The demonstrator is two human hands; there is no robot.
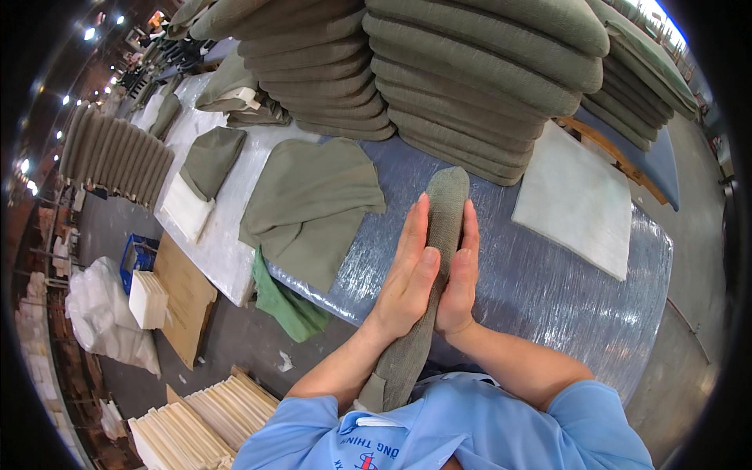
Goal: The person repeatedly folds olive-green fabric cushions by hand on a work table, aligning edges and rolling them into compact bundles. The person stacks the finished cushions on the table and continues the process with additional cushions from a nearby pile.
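Grey-green, fabric-covered flat cushion [415, 345] stands on edge between my palms, in front of my chest, far end over the table, near end against my light blue shirt [509, 427]. My left hand [407, 274] lies flat on its left face, my right hand [460, 290] flat on its right; fingers straight, held close together, pointing away from me, thumbs up along the near side, cushion pressed between. Table [548, 313] is blue-grey under shiny clear plastic wrap. Beyond my fingertips: tall stack of matching grey-green cushions [478, 102], another stack beside it on the left. Right of my hands, square white padding sheet [576, 200]. Left, loose grey-green fabric cover [317, 204], spread and creased; bright green cloth [286, 301] hangs off the table edge below it. Cream-white slabs [200, 419] in rows, lower left.
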